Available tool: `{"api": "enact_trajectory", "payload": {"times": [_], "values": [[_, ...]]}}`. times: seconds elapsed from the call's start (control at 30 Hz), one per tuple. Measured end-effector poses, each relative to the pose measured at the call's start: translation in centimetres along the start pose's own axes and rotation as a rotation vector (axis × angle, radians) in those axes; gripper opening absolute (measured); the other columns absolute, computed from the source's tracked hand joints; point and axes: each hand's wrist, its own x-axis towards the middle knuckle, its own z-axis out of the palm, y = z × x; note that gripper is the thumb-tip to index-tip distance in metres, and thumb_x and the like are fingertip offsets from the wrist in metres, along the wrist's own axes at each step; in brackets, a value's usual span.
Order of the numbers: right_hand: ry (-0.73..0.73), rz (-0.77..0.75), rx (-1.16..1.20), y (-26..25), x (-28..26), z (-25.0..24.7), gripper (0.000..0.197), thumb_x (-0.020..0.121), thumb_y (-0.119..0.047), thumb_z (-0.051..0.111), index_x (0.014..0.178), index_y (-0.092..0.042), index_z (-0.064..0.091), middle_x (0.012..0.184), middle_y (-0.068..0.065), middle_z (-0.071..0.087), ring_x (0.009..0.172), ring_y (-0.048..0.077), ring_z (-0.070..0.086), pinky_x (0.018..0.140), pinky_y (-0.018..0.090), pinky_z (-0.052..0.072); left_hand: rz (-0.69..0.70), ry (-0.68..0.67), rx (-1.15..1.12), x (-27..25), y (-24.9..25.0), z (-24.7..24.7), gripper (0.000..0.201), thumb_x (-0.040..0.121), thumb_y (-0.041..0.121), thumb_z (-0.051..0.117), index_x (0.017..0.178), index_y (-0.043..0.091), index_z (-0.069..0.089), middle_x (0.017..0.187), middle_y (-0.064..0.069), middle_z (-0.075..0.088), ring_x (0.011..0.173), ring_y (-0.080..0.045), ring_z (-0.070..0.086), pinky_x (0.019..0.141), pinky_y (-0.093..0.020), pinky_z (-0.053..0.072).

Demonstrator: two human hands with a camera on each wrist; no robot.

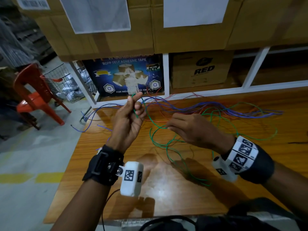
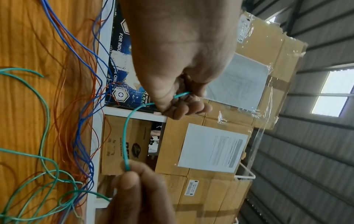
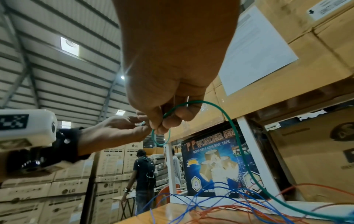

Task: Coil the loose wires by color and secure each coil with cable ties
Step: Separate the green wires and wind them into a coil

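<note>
My left hand (image 1: 135, 105) is raised above the table's far left part and pinches one end of a green wire (image 1: 168, 147). In the left wrist view its fingers (image 2: 180, 104) curl round that green wire (image 2: 126, 133). My right hand (image 1: 168, 126) pinches the same wire a short span along, lower and to the right; its fingertips (image 3: 168, 122) show in the right wrist view with the green wire (image 3: 235, 136) arching away. The rest of the green wire lies in loose loops on the table. Blue wires (image 1: 216, 107) and orange wires (image 1: 158, 120) lie tangled behind.
The wooden table (image 1: 116, 180) ends at the left over a concrete floor. A white shelf frame holds a blue tape box (image 1: 126, 75) and cartons (image 1: 200, 69) right behind the wires. A red chair (image 1: 36, 95) and a wire basket (image 1: 66, 82) stand at the left.
</note>
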Motion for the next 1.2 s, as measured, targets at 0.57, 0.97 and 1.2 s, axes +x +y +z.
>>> {"api": "enact_trajectory", "payload": {"times": [0.57, 0.97, 1.2], "values": [[0.294, 0.180, 0.178, -0.7, 2.1, -2.5, 0.026, 0.091, -0.039, 0.077, 0.090, -0.013, 0.075, 0.078, -0.001, 0.072, 0.064, 0.011, 0.060, 0.061, 0.032, 0.050, 0.058, -0.395, 0.748, -1.3, -3.1, -0.1, 0.035, 0.106, 0.022, 0.041, 0.102, 0.016, 0.076, 0.087, -0.017, 0.069, 0.069, -0.021, 0.058, 0.074, -0.034, 0.046], [0.118, 0.449, 0.758, 3.0, 2.5, -3.9, 0.015, 0.089, -0.010, 0.077, 0.074, -0.010, 0.073, 0.061, -0.017, 0.066, 0.058, -0.007, 0.054, 0.056, 0.010, 0.040, -0.305, -0.484, 0.202, -1.8, -3.7, 0.9, 0.031, 0.103, 0.025, 0.036, 0.077, 0.018, 0.052, 0.059, 0.006, 0.020, 0.045, -0.003, 0.023, 0.049, -0.024, 0.021], [0.106, 0.556, 0.772, 4.4, 0.4, -3.4, 0.017, 0.098, -0.008, 0.066, 0.108, 0.003, 0.075, 0.071, 0.003, 0.065, 0.055, -0.003, 0.050, 0.053, 0.015, 0.038, -0.243, -0.438, -0.145, -0.9, -2.2, 0.3, 0.021, 0.099, 0.018, 0.052, 0.079, 0.017, 0.046, 0.051, 0.008, 0.035, 0.039, -0.005, 0.033, 0.054, -0.024, 0.022]]}}
